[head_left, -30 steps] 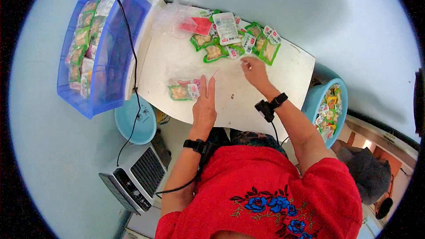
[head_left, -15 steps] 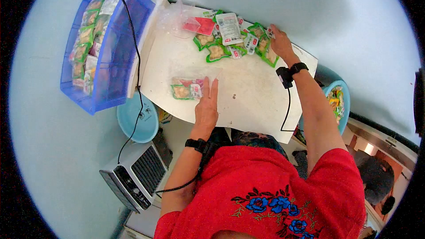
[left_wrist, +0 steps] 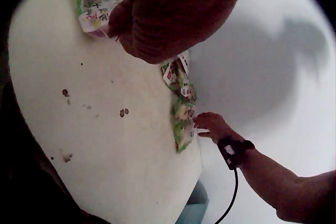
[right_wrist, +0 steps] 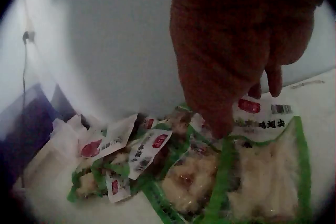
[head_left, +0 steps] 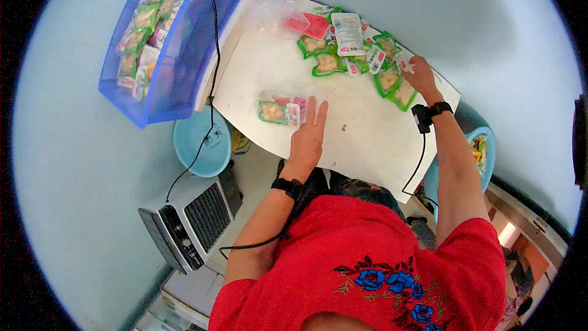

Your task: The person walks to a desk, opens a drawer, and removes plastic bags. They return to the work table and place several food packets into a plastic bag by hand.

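Observation:
My left hand [head_left: 307,141] lies on the white table, index and middle fingers straight, at the right edge of a clear plastic bag [head_left: 264,98] holding snack packets [head_left: 272,112]. Its thumb is hidden in the head view. At the right end of a packet pile, my right hand [head_left: 422,79] pinches the white top of a green-edged snack packet [head_left: 404,95]. In the right wrist view, one fingertip sits at the top of this packet [right_wrist: 268,176], and other fingers are behind its printed white header. A second green-edged packet [right_wrist: 190,179] lies right beside it.
Several packets [head_left: 327,63] are piled along the wall edge, a white one [head_left: 348,34] on top. Clear bags [head_left: 275,12] lie at the back left. A blue crate [head_left: 184,55] of packets stands left. Basins stand below, left [head_left: 202,147] and right [head_left: 487,175]. A black cable [head_left: 214,73] hangs across the view.
My right hand moved from the table's middle to the pile's right end, and the green-edged packets there shifted toward me. The left hand stayed at the bag. The head view has turned slightly.

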A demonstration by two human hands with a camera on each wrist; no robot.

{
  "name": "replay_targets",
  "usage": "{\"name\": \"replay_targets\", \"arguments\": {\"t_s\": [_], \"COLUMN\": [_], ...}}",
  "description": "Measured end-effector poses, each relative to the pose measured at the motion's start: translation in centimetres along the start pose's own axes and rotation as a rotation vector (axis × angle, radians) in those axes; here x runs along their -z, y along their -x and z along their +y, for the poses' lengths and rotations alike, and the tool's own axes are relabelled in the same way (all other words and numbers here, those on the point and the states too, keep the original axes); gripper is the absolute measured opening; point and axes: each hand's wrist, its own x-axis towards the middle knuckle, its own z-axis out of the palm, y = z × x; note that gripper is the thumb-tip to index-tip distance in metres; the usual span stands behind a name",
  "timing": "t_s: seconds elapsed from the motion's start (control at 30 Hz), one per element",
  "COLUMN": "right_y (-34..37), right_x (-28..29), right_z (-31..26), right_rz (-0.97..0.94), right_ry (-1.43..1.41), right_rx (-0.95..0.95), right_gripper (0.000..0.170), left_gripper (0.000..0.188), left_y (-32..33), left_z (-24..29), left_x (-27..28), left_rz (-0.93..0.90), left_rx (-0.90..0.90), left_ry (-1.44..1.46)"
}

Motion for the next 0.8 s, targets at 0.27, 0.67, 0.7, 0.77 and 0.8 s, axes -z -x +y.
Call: {"name": "replay_targets", "arguments": {"t_s": [0.27,0.67,0.7,0.77,0.8], "right_y": [2.7,2.9,2.7,2.3,1.9], "right_x": [1.8,1.8,2.0,1.8,0.9], "right_z": [-0.1,-0.3,-1.1,-1.1,-0.2], "right_rz": [-0.21,-0.181,-0.14,-0.165,-0.177], "right_ry": [-0.015,-0.099,-0.137,-0.239,-0.103], "right_rx": [-0.151,-0.286,-0.296,-0.379,-0.316], "right_gripper": [0.051,0.054,0.056,0.064,0.067], "left_gripper": [0.082,0.088,0.089,0.09,0.09], "left_y": [0.0,0.2,0.2,0.2,0.2], "left_z": [-0.2,0.3,0.2,0.2,0.2], "left_x": [-0.3,0.4,0.3,0.1,0.1], "left_rz": [-0.009,-0.047,-0.047,-0.046,-0.058], "left_rx": [0.005,0.04,0.042,0.05,0.058], "left_ry": [-0.026,-0.006,-0.003,0.002,-0.002]}}
